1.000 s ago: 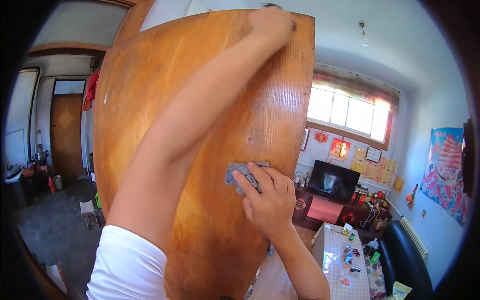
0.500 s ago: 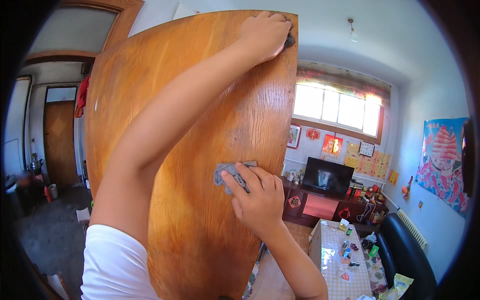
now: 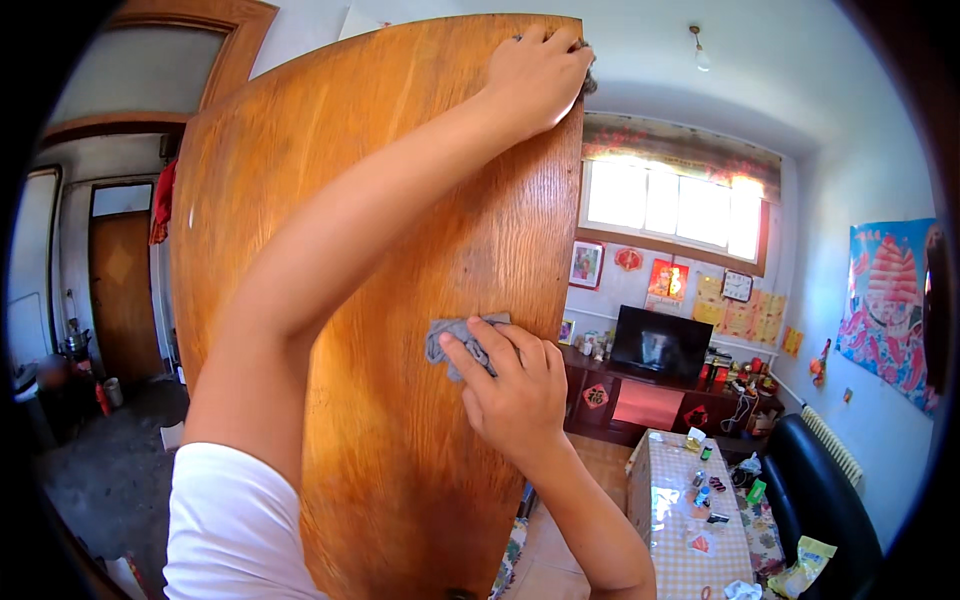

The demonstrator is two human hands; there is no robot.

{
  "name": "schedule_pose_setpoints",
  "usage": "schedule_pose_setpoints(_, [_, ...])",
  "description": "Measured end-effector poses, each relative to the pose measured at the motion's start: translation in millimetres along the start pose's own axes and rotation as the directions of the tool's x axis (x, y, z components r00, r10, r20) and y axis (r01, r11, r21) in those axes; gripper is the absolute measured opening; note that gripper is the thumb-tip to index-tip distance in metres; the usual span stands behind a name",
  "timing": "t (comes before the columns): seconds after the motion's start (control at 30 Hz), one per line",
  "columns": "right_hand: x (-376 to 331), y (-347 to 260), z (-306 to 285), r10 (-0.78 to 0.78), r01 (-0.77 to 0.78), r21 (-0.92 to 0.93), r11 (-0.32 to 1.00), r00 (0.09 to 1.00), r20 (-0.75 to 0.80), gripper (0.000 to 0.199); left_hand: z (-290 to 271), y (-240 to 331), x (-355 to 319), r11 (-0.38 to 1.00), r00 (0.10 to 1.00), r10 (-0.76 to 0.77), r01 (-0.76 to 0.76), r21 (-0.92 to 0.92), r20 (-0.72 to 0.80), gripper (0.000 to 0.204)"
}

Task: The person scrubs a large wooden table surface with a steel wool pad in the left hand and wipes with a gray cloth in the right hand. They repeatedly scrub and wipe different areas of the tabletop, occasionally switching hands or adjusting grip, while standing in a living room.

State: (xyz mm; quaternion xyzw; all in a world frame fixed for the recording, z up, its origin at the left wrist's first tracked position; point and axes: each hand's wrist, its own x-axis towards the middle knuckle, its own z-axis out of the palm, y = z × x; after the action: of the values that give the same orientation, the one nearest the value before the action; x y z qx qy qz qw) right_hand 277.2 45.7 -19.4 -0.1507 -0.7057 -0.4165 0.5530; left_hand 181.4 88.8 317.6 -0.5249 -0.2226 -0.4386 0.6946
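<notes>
A brown wooden door (image 3: 400,250) with visible grain stands upright in front of me. My left hand (image 3: 538,82) is up at its top right corner, fingers curled on a dark grey cloth (image 3: 589,78). Part of this cloth sticks out past the door's vertical edge; the rest is under the hand. Lower down, my right hand (image 3: 515,385) presses a crumpled lighter grey cloth (image 3: 462,345) flat to the door's face, fingers and thumb closed on it.
To the right, a long table (image 3: 690,500) with a checked cover carries small items beside a black sofa (image 3: 815,500). Behind it a television (image 3: 661,342) stands on a dark cabinet (image 3: 590,425). Left of the door, a dim room holds another door (image 3: 128,290) and a red bottle-like object (image 3: 102,398).
My left hand has slid slightly right, and its cloth now reaches over the door's edge. My right hand stays at about the same spot. The view has shifted slightly.
</notes>
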Motion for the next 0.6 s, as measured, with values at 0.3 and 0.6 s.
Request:
schedule_pose_setpoints(0.3, [1.2, -4.2, -0.5, -0.004, 0.004, 0.028, 1.000, 1.000, -0.017, 0.061, -8.2, -21.3, 22.8, 0.994, 0.999, -0.036, 0.039, -0.104, 0.034, 0.025])
schedule_pose_setpoints(0.6, [-2.7, -4.1, 0.9, 0.007, -0.006, 0.018, 1.000, 1.000, -0.019, 0.061, 9.1, -18.1, 19.6, 0.994, 0.994, -0.107, 0.107, -0.002, -0.027, 0.025])
